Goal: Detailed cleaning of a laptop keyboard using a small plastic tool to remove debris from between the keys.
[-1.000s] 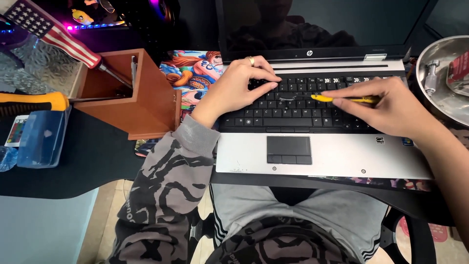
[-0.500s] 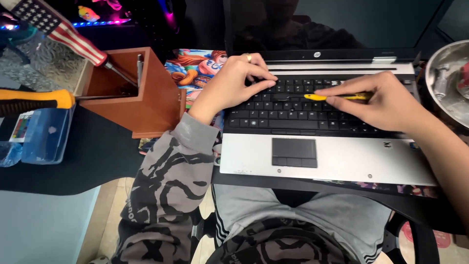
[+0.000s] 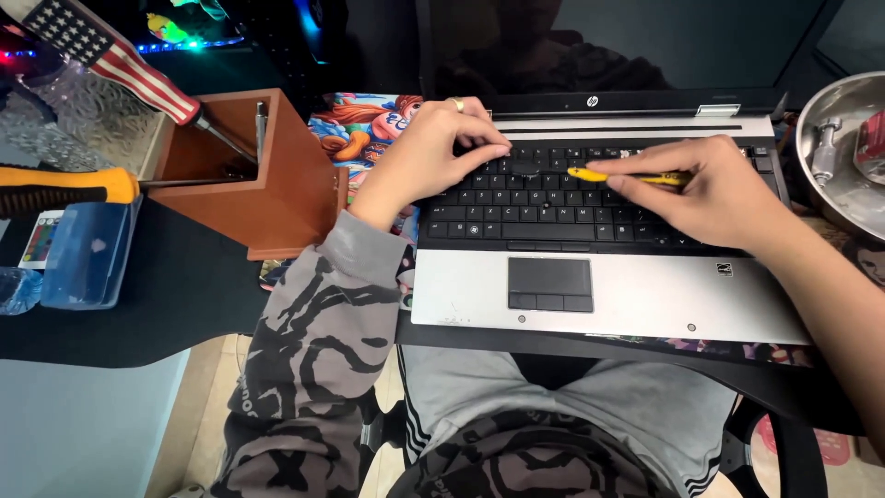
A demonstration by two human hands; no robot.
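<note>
dark desk (image 3: 138, 304) — laptop (image 3: 645, 295); yellow tool (image 3: 627, 175)

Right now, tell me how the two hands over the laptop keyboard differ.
The left hand wears a ring and holds no tool, its fingertips pressed on a key in the upper rows; the right hand is ringless and holds a thin yellow tool pointed left along the keys. The left forearm wears a grey patterned sleeve; the right forearm is bare. Both rest palm-down on the laptop.

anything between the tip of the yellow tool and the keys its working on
Nothing visible. The right hand holds the yellow tool with its tip right on the laptop keyboard, and the left hand presses keys just beside the tip, not across it.
</note>
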